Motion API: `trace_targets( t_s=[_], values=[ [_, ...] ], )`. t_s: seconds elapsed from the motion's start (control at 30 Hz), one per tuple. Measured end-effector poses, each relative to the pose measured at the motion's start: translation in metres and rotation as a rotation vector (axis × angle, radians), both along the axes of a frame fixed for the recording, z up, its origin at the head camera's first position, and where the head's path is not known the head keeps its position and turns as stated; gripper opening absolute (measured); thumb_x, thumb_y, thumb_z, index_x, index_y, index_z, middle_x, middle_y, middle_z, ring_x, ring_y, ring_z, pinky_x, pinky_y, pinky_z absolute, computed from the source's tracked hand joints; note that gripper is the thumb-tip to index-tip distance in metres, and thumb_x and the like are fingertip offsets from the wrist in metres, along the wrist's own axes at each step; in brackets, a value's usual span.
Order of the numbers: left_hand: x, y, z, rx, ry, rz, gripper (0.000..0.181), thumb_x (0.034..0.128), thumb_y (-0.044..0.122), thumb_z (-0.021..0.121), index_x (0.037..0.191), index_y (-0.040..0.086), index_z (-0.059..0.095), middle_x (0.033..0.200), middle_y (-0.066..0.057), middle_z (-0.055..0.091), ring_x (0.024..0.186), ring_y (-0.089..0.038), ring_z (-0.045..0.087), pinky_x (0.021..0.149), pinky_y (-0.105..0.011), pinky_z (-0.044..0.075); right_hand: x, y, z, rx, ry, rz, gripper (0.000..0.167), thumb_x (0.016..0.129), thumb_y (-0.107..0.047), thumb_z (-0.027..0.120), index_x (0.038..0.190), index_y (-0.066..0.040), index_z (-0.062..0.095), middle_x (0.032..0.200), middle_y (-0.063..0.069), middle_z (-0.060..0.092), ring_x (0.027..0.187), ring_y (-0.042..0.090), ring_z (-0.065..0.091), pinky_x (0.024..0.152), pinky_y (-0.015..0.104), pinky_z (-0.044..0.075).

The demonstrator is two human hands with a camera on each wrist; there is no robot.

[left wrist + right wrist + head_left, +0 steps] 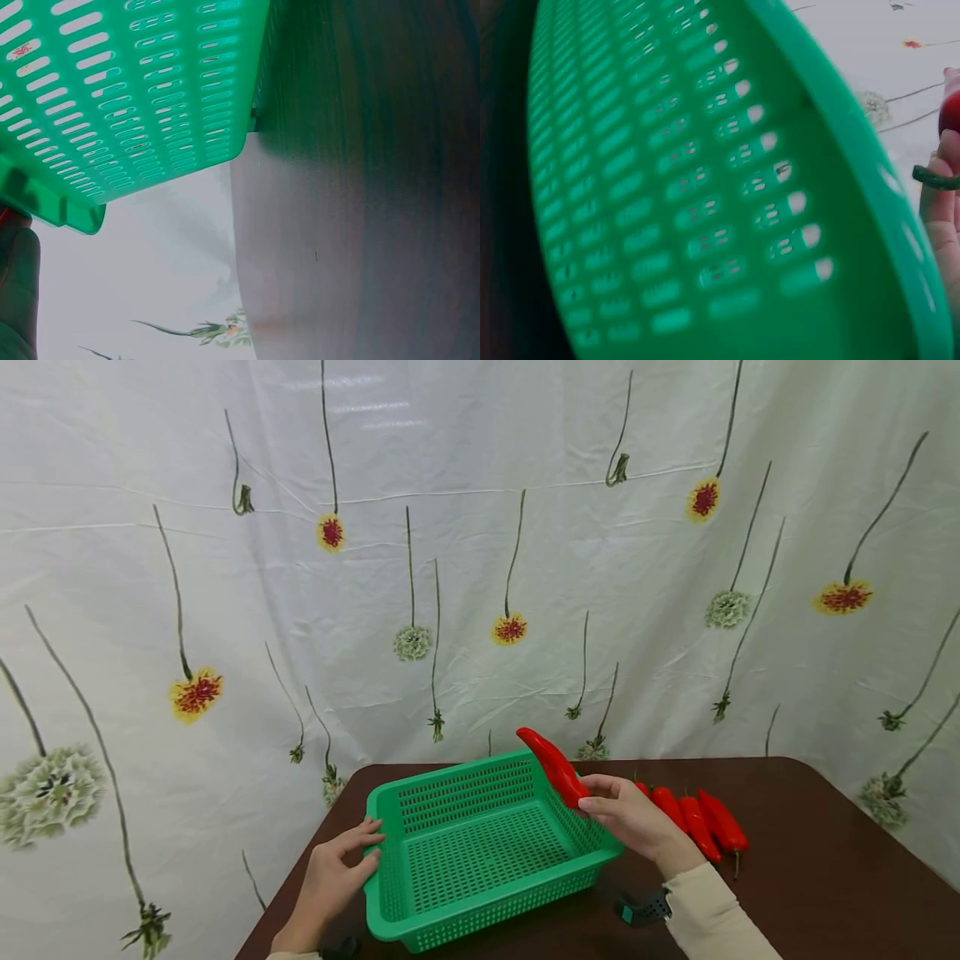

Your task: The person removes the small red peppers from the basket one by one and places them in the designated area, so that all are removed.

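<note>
My right hand (pixel 633 814) pinches a red chili pepper (pixel 555 766) between thumb and fingers, above the right side of a green plastic basket (pixel 491 902). The pepper slants with its pointed tip up and to the left. In the right wrist view, its green stem (pixel 937 178) shows by the fingers at the right edge. My left hand (pixel 333 872) rests its fingers against the basket's left rim. In the left wrist view, part of that hand (pixel 19 285) shows at the left edge, beside the rim. No pepper is visible inside the basket.
Several more red chili peppers (pixel 697 828) lie side by side on the dark brown table (pixel 810 860), right of the basket. A white curtain (pixel 465 460) printed with flowers hangs behind the table. A dark strap (pixel 647 908) sits by the right wrist.
</note>
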State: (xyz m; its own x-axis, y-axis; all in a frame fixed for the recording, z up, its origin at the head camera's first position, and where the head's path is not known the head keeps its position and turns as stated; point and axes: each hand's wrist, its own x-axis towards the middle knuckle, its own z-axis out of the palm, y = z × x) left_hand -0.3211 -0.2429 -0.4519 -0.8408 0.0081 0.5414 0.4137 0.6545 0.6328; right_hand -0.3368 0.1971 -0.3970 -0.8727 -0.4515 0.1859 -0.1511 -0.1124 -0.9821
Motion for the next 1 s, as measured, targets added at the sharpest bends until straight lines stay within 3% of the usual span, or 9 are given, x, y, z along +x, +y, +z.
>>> trace_targets(
  t_s=[0.27,0.53,0.83,1.0],
  values=[
    [0.0,0.001,0.002,-0.001,0.004,0.002,0.024,0.0859,0.0,0.072,0.106,0.011,0.079,0.127,-0.006,0.071,0.126,-0.031,0.06,0.099,-0.054,0.052,0.004,0.023,-0.006,-0.076,0.003,0.012,0.02,0.102,-0.008,0.055,0.12,-0.015,0.061,0.12,-0.005,0.063,0.106,0.017,0.059,0.093,0.024,0.053],
    [0.001,0.001,0.0,-0.013,0.008,0.016,0.024,0.0859,0.0,0.073,0.106,0.011,0.079,0.126,-0.005,0.071,0.125,-0.025,0.062,0.098,-0.052,0.054,0.007,0.044,-0.013,-0.1,-0.002,-0.005,0.021,0.104,-0.008,0.052,0.121,-0.016,0.061,0.125,-0.006,0.059,0.108,0.014,0.058,0.098,0.022,0.052],
    [0.0,0.001,0.0,-0.015,0.018,0.015,0.023,0.0854,-0.001,0.073,0.105,0.01,0.08,0.125,-0.005,0.072,0.125,-0.028,0.062,0.097,-0.053,0.054,0.006,0.07,-0.018,-0.164,0.012,0.001,0.028,0.106,-0.006,0.046,0.117,-0.021,0.067,0.115,-0.008,0.066,0.097,0.012,0.062,0.09,0.02,0.053],
    [0.0,0.001,0.0,-0.009,0.019,0.009,0.023,0.0854,-0.001,0.072,0.105,0.009,0.079,0.125,-0.006,0.072,0.125,-0.031,0.061,0.098,-0.054,0.053,0.006,0.083,-0.021,-0.173,-0.023,-0.068,0.031,0.106,-0.007,0.046,0.113,-0.023,0.07,0.117,-0.01,0.066,0.098,0.012,0.063,0.09,0.02,0.054]
  ],
)
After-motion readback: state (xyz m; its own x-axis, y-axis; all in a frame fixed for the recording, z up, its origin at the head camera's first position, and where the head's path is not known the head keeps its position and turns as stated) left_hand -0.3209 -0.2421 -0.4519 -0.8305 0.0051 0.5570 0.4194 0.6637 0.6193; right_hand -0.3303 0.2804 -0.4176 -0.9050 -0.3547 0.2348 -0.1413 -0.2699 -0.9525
